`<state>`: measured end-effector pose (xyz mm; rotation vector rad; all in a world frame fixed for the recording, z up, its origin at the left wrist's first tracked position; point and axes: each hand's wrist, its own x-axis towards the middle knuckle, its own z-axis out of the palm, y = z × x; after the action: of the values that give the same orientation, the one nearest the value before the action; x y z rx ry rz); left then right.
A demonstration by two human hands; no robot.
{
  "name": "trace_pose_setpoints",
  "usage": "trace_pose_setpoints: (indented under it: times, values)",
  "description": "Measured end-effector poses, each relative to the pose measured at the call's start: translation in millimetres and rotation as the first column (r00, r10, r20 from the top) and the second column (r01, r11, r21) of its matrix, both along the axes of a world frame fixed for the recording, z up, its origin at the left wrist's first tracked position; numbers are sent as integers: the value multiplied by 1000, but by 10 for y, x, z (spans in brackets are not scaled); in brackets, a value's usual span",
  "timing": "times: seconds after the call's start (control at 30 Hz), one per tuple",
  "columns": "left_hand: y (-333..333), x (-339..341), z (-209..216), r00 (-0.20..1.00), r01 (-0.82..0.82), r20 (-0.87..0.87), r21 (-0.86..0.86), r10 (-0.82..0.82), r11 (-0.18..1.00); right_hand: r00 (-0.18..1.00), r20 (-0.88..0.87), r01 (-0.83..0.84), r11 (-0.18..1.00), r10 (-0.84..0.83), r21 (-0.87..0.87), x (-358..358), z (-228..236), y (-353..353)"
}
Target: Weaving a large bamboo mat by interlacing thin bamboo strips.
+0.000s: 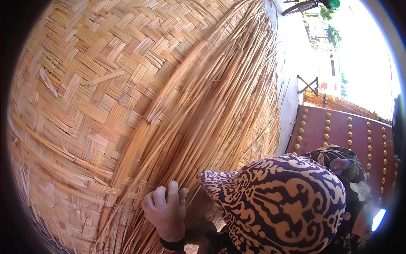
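My left hand (165, 211), a dark band round its wrist, comes in from the lower edge. It lies over the lower end of a thick bundle of dry reed stalks (220, 93). Its fingers are apart and lightly bent, and no stalk shows gripped in them. The long tan stalks fan out towards the top, over a woven mat (97, 84) with a zigzag weave. Just right of the hand, a shadowed brown patch is too unclear to make out. My right hand does not show.
At the lower right, purple and cream patterned cloth (287, 199) bulges over the reeds, apparently a person's covered head, with dark floral cloth (342, 169) behind. Farther right stand a maroon panel with gold studs (338, 131) and a folding stand (308, 84). A wheel (300, 7) shows at the top.
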<state>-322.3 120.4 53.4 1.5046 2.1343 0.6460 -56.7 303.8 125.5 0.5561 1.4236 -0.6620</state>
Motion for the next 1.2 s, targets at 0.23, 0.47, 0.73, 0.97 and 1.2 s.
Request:
trace_pose_setpoints:
  times: [0.23, 0.47, 0.73, 0.97, 1.2]
  values:
    - [103, 105, 12, 994, -87, 61, -128, 96, 988, 999, 4, -32, 999, 32, 2, -24, -45, 43]
    - [161, 172, 18, 982, -176, 36, -216, 188, 960, 998, -34, -55, 998, 55, 12, -109, -179, 84]
    - [89, 100, 228, 791, -415, 391, -223, 471, 882, 992, -123, 15, 999, -11, 35, -180, -168, 266]
    - [-187, 182, 597, 951, -273, 142, -30, 275, 961, 2, -250, 674, 186, -968, -715, -738, -153, 11]
    - [196, 866, 793, 994, -107, 13, 401, 111, 910, -470, -363, 574, 33, -804, -818, -1068, 249, 532]
